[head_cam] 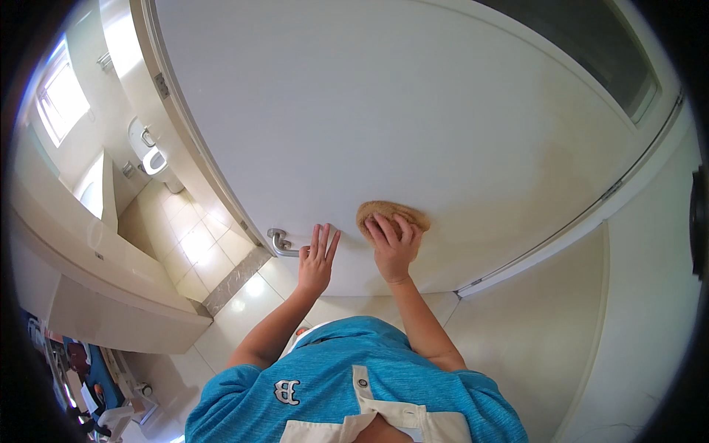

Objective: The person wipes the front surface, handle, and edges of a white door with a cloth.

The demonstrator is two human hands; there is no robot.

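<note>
A large white door (354, 122) stands open in front of me and fills most of the view. My right hand (396, 249) presses a folded tan cloth (368, 213) against its surface, fingers bent over the fabric. To the left, my left hand (317, 266) has its fingers raised and apart, beside a metal lever handle (278, 239). Part of the lever passes behind that hand, and whether the fingertips touch the door is hard to tell.
Left of the door's edge, a doorway shows a bathroom with a toilet (156, 161) and tiled floor (194, 238). A stone threshold (235, 281) crosses the opening. Hinges (612, 189) line the door's right side. A wheeled bed frame (119, 412) stands at lower left.
</note>
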